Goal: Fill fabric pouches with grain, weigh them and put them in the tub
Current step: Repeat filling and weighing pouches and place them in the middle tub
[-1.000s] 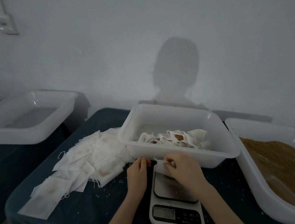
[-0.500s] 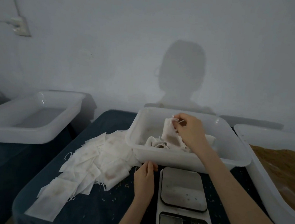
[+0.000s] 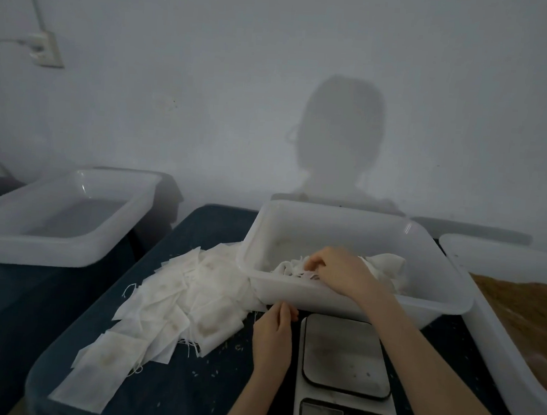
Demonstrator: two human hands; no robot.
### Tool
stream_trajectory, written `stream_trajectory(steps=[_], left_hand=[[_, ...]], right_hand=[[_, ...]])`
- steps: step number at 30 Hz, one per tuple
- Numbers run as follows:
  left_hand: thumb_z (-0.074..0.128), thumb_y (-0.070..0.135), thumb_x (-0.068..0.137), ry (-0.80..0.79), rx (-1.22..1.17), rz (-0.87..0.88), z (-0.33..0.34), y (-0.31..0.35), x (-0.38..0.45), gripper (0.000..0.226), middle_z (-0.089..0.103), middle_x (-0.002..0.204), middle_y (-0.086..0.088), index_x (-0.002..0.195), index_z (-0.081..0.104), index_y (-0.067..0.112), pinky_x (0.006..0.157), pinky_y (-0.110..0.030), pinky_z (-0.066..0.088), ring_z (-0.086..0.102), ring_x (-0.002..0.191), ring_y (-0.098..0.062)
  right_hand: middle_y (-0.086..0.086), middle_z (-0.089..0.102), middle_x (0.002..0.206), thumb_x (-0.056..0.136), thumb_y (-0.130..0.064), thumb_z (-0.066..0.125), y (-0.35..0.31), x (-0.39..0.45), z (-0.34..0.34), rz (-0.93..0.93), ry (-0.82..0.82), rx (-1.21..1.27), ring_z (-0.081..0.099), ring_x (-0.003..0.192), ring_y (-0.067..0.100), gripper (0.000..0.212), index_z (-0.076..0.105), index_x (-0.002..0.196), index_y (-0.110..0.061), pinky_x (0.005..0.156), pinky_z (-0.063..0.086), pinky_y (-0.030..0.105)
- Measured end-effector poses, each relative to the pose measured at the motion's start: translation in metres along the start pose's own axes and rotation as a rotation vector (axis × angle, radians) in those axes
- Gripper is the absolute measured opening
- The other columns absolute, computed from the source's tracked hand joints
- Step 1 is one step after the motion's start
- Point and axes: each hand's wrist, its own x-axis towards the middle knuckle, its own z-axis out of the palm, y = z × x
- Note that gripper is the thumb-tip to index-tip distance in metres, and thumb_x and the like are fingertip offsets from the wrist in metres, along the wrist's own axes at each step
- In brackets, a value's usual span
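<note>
While the right hand [image 3: 339,271] reaches over the near wall of the white tub [image 3: 438,263], its fingers are bent down onto the heap of filled pouches [image 3: 382,268] inside. Fingertips sit on the crumpled fabric at the left end of the heap; can't tell if they pinch a pouch or just press on it. The heap lies along the tub's near wall, mostly under and right of that hand.

Left hand [image 3: 273,335] rests on the dark table [image 3: 185,393], just below the tub's near wall, fingers curled loosely together. Nothing visibly held in it, though the fingertips are close to the edge of the flat empty pouches [image 3: 189,302]; contact unclear.

Those empty pouches are spread in an overlapping fan left of the left hand, running from the tub's left corner down toward the table's near left edge, loose threads sticking out.

Scale [image 3: 345,376] sits just right of the left hand, under the right forearm. Platform bare, display not readable.

Grain tub [image 3: 485,322] is right of the right arm, with brown grain [image 3: 525,312] heaped in it. Scattered grains lie on the table around the left wrist.

Another white tub [image 3: 51,222], nothing visible in it, stands well left of both hands on a separate surface. Wall socket [image 3: 45,48] with a cable is high up on the left.
</note>
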Motion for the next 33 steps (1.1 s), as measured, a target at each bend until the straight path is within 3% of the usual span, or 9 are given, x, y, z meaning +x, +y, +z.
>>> stream_trajectory(steps=[4, 8, 11, 14, 18, 22, 26, 30, 33], left_hand=[[0.045, 0.018, 0.097, 0.016, 0.202, 0.088, -0.004, 0.000, -0.002, 0.031, 0.060, 0.068, 0.002, 0.070, 0.059, 0.015, 0.056, -0.025, 0.036, 0.053, 0.064, -0.013], [0.049, 0.022, 0.096, 0.085, 0.502, 0.201, -0.021, 0.002, 0.001, 0.022, 0.058, 0.072, 0.007, 0.076, 0.056, 0.020, 0.057, -0.022, 0.034, 0.052, 0.070, -0.012], [0.053, 0.020, 0.093, 0.177, 0.706, 0.224, -0.045, 0.002, 0.012, 0.013, 0.064, 0.091, 0.007, 0.097, 0.065, 0.023, 0.066, -0.021, 0.034, 0.046, 0.081, -0.007], [0.054, 0.023, 0.093, 0.267, 0.923, 0.198, -0.077, -0.004, 0.023, 0.025, 0.062, 0.115, 0.005, 0.117, 0.061, 0.021, 0.079, -0.024, 0.037, 0.050, 0.098, -0.013], [0.043, 0.025, 0.097, 0.192, 1.158, 0.102, -0.099, -0.009, 0.030, 0.028, 0.055, 0.123, 0.009, 0.124, 0.051, 0.027, 0.087, -0.024, 0.036, 0.049, 0.110, -0.013], [0.046, 0.021, 0.094, 0.170, 1.137, 0.068, -0.108, -0.002, 0.034, 0.026, 0.063, 0.104, 0.010, 0.116, 0.057, 0.029, 0.081, -0.024, 0.031, 0.051, 0.100, -0.011], [0.051, 0.031, 0.094, 0.182, 1.120, 0.106, -0.116, 0.011, 0.031, 0.017, 0.067, 0.088, 0.008, 0.110, 0.058, 0.032, 0.074, -0.027, 0.023, 0.058, 0.090, -0.013], [0.049, 0.038, 0.096, 0.185, 1.157, 0.184, -0.121, 0.022, 0.028, 0.016, 0.066, 0.085, 0.009, 0.104, 0.061, 0.032, 0.073, -0.026, 0.021, 0.058, 0.088, -0.011], [0.052, 0.037, 0.095, 0.177, 1.153, 0.259, -0.123, 0.029, 0.027, 0.019, 0.066, 0.103, 0.013, 0.105, 0.069, 0.035, 0.075, -0.025, 0.023, 0.053, 0.097, -0.011]], right_hand=[[-0.006, 0.068, 0.115, 0.091, -0.014, 0.047, -0.008, -0.009, 0.002, -0.083, 0.147, 0.013, 0.060, 0.106, 0.016, 0.030, 0.072, 0.105, -0.024, 0.087, 0.045, 0.028], [-0.009, 0.068, 0.107, 0.093, -0.016, 0.050, -0.015, -0.030, 0.006, -0.204, 0.233, 0.066, 0.059, 0.097, 0.011, 0.025, 0.073, 0.100, -0.024, 0.078, 0.041, 0.022], [-0.013, 0.067, 0.102, 0.093, -0.016, 0.053, -0.014, -0.050, 0.011, -0.237, 0.228, 0.136, 0.056, 0.085, 0.003, 0.023, 0.073, 0.097, -0.027, 0.079, 0.048, 0.024], [-0.013, 0.066, 0.098, 0.094, -0.017, 0.053, -0.011, -0.061, 0.021, -0.247, 0.173, 0.160, 0.050, 0.074, -0.005, 0.023, 0.072, 0.097, -0.028, 0.071, 0.039, 0.009], [-0.017, 0.064, 0.092, 0.094, -0.020, 0.053, -0.010, -0.071, 0.035, -0.225, 0.111, 0.181, 0.053, 0.071, -0.006, 0.022, 0.072, 0.099, -0.030, 0.065, 0.037, 0.005], [-0.017, 0.066, 0.094, 0.095, -0.019, 0.052, -0.011, -0.080, 0.044, -0.230, 0.076, 0.213, 0.054, 0.074, -0.014, 0.023, 0.072, 0.101, -0.029, 0.069, 0.040, 0.003], [-0.019, 0.066, 0.100, 0.095, -0.023, 0.051, -0.009, -0.086, 0.050, -0.211, 0.055, 0.189, 0.054, 0.073, -0.011, 0.022, 0.070, 0.100, -0.033, 0.069, 0.041, 0.006], [-0.019, 0.066, 0.100, 0.095, -0.023, 0.052, -0.008, -0.091, 0.053, -0.210, 0.048, 0.199, 0.052, 0.074, -0.017, 0.021, 0.070, 0.100, -0.033, 0.065, 0.039, 0.004], [-0.019, 0.066, 0.101, 0.095, -0.024, 0.052, -0.008, -0.093, 0.055, -0.205, 0.047, 0.211, 0.052, 0.072, -0.014, 0.021, 0.070, 0.099, -0.034, 0.066, 0.039, 0.005]])
